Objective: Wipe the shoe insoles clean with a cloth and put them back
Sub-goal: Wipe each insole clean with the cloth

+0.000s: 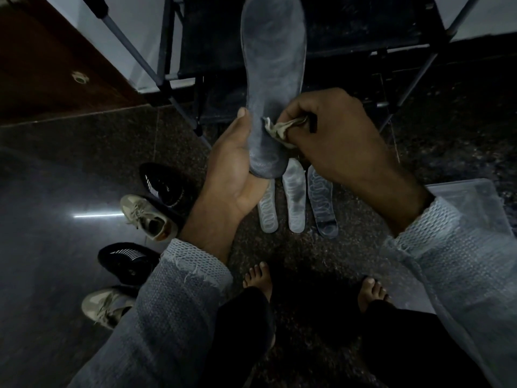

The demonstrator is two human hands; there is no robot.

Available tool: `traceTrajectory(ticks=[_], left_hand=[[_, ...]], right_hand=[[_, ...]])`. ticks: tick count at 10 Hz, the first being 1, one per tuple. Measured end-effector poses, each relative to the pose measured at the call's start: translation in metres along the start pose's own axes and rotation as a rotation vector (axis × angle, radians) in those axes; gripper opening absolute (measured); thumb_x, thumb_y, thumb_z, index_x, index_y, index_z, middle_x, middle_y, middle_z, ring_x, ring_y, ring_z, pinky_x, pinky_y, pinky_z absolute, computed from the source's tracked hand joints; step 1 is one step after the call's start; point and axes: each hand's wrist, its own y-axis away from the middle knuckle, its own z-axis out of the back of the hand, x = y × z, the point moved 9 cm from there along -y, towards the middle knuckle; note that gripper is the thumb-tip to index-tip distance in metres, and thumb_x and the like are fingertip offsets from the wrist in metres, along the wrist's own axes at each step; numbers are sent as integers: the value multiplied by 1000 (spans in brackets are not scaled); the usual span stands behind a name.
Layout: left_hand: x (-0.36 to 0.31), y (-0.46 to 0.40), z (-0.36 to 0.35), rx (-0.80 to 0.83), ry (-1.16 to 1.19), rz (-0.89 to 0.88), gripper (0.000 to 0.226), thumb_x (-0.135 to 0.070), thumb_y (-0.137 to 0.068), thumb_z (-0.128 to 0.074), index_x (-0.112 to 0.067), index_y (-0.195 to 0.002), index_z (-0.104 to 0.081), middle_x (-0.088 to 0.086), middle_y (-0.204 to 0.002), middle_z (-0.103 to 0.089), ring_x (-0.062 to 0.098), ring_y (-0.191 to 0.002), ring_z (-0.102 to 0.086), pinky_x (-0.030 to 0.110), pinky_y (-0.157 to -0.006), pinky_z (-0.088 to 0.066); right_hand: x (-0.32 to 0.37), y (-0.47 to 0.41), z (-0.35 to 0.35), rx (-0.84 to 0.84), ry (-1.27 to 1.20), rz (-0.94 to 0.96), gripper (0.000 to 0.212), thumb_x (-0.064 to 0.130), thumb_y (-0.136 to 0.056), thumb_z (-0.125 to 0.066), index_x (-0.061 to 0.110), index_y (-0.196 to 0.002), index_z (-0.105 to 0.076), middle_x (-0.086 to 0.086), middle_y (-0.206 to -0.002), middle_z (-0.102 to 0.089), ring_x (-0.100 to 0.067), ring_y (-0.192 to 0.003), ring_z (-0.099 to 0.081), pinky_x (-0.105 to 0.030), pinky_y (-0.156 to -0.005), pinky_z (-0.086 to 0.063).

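1. Currently mid-wipe: my left hand [237, 163] cups the heel end of a long grey foam insole [272, 79], thumb laid along its left edge, fingers curled round behind it.
2. The insole is held off the floor, long axis running straight away from me, toe end up over the dark metal-framed rack [321, 37].
3. My right hand [344, 135] is closed on a small crumpled beige cloth [282, 128], pinched in the fingertips; the cloth touches the insole's right side just above the heel.
4. Key relation: the unwiped length lies away from the right hand, toward the toe. So the next stroke probably runs along the long axis, outward, with the left hand bracing the heel. The right hand is the nearer one to the face being cleaned.
5. Three more pale translucent insoles [293, 200] lie side by side on the dark speckled floor [447, 135] just below my hands, roughly parallel to the held one.
6. Shoes wait on the floor's left side: two black knit sneakers [165, 183] and two beige laced sneakers [145, 217], alternating in a column.
7. Judgement: none are reinserted yet, so the task is early to mid.
8. Risk: the foam flexes at the unsupported toe, so keep pressure light.
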Motion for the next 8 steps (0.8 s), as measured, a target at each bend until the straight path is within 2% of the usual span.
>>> traceTrajectory(ticks=[1, 2, 3, 4, 5, 6, 7, 8], left_hand=[[-2, 0, 4, -19, -3, -20, 24, -28, -102, -40, -13, -91, -56, -4, -65, -70, 8, -60, -69, 20, -57, -56], [-1, -3, 3, 1, 7, 8, 30, -28, -103, -37, -10, -89, -56, -2, -62, -69, 9, -59, -68, 21, -57, -56], [-2, -3, 4, -5, 21, 5, 31, -29, -103, -37, -9, -89, -57, -1, -65, -68, 10, -60, -68, 21, -60, -57], [-4, -3, 3, 9, 36, -15, 30, -29, -103, -37, -11, -89, -57, -2, -67, -69, 9, -62, -68, 21, -62, -57], [-2, -1, 2, 5, 45, 3, 29, -29, -102, -39, -12, -89, -57, -1, -73, -67, 9, -63, -68, 21, -62, -57], [-4, 0, 5, -16, 17, 23, 32, -30, -103, -37, -10, -87, -57, 1, -71, -65, 10, -60, -67, 21, -59, -56], [-5, 1, 4, -17, 21, 32, 35, -31, -103, -35, -9, -87, -56, 1, -68, -66, 10, -60, -67, 22, -58, -56], [-4, -2, 5, -16, 30, 2, 33, -30, -103, -37, -10, -87, -57, 0, -68, -68, 11, -62, -68, 24, -59, -57]], right_hand=[[1, -1, 1, 10, 22, 10, 7, 11, -85, -67, 13, -87, -73, 8, -82, -69, 2, -72, -61, -7, -65, -46], [10, 3, -16, 251, 2, 44, 6, 14, -83, -70, 15, -86, -75, 12, -80, -70, 4, -71, -63, -7, -64, -47], [12, 5, -19, 228, 12, 38, 7, 14, -84, -69, 16, -87, -76, 9, -81, -71, 2, -72, -64, -8, -64, -48], [6, 2, -5, 36, 43, 3, 9, 12, -86, -65, 15, -88, -74, 5, -84, -70, -2, -75, -63, -11, -67, -49], [5, 1, -3, 58, 42, 2, 9, 12, -85, -66, 14, -88, -74, 5, -85, -71, -1, -76, -63, -10, -68, -48], [14, 6, -23, 308, 37, 37, 8, 14, -83, -70, 17, -88, -75, 11, -82, -71, 1, -75, -64, -9, -68, -49], [17, 8, -26, 311, 42, 46, 6, 19, -83, -71, 19, -87, -75, 11, -83, -71, 2, -75, -64, -9, -68, -49], [10, 3, -10, 112, 47, 20, 8, 16, -85, -67, 16, -87, -75, 6, -84, -71, -1, -75, -63, -6, -66, -46]])
